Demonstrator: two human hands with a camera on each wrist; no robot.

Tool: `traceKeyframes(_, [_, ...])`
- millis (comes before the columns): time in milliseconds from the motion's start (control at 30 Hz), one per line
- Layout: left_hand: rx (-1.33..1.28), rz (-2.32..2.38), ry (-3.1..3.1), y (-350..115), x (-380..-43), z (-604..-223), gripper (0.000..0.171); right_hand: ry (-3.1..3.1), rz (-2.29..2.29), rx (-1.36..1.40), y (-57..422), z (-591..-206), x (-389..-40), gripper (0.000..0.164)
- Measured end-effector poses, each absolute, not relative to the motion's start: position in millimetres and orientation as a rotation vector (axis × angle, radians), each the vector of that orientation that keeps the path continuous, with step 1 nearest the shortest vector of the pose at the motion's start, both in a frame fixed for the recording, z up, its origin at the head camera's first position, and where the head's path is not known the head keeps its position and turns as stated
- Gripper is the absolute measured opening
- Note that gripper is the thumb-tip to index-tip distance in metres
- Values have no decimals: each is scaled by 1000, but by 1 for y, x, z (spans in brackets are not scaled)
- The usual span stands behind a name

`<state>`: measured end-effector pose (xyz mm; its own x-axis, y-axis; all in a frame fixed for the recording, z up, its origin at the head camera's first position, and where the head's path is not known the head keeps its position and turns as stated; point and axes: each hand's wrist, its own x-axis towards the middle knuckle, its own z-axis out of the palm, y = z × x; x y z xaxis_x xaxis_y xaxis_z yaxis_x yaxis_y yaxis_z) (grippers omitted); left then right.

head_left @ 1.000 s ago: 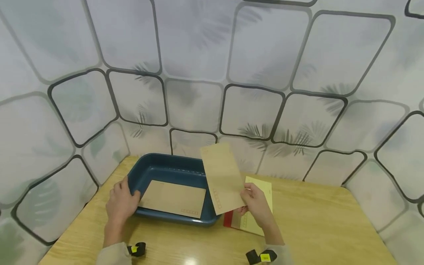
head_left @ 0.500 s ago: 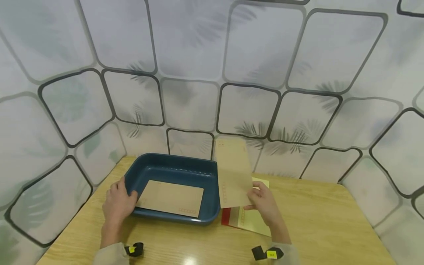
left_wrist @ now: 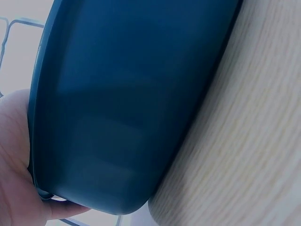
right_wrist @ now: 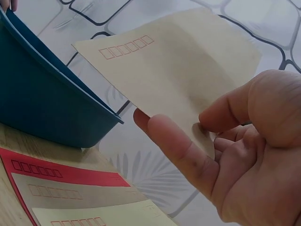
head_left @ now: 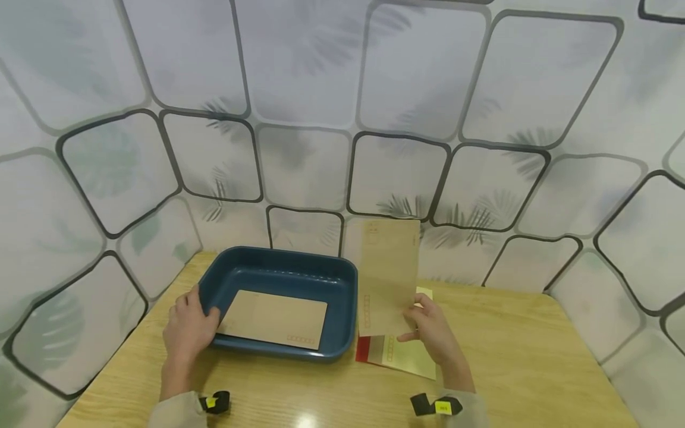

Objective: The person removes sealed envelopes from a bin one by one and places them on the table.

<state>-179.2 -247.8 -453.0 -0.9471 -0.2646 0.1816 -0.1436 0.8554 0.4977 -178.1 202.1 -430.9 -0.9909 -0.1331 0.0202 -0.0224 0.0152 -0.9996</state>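
Observation:
My right hand (head_left: pixel 434 334) pinches a tan envelope (head_left: pixel 387 273) between thumb and fingers at its lower right edge. The envelope stands nearly upright beside the basin's right wall, with a row of small red boxes (right_wrist: pixel 126 47) showing on it. My left hand (head_left: pixel 188 328) grips the left rim of a blue rectangular basin (head_left: pixel 291 257); in the left wrist view its palm (left_wrist: pixel 14 160) lies against the basin's edge. Another tan envelope (head_left: pixel 273 320) lies in the basin, leaning over its front rim. Below the held envelope, a yellow envelope (head_left: pixel 414 359) overlaps a greyish one and a red one (right_wrist: pixel 70 165).
The basin stands on a light wood table (head_left: pixel 514 356), close to its back edge. Patterned fabric or paper walls (head_left: pixel 305 160) rise behind the table and on both sides. Black straps with yellow labels (head_left: pixel 443 407) sit at both wrists.
The right hand has moved the held envelope rightward, away from over the basin, and turned it from a tilt to nearly upright. The left hand keeps its place on the rim.

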Motion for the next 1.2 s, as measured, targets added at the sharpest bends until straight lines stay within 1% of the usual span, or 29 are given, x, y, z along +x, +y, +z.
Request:
traceKeyframes(200, [310, -713, -2789, -249, -180, -453, 67, 2186, -2121, -124, 208, -432, -178, 24])
traceKeyframes(433, [294, -712, -2789, -248, -180, -452, 66, 2189, -2048, -117, 228, -431, -174, 30])
traceKeyframes(667, [321, -716, -2818, -247, -179, -452, 68, 2279, -1960, -125, 252, -429, -168, 22])
traceKeyframes(933, [331, -706, -2828, -249, -179, -453, 68, 2302, -1911, -137, 264, -430, -163, 21])
traceKeyframes(1067, [337, -705, -2828, -249, -179, -454, 69, 2325, -1868, -130, 268, -431, -162, 24])
traceKeyframes(1200, [335, -709, -2817, -248, -179, -453, 69, 2350, -1845, -74, 273, -432, -160, 33])
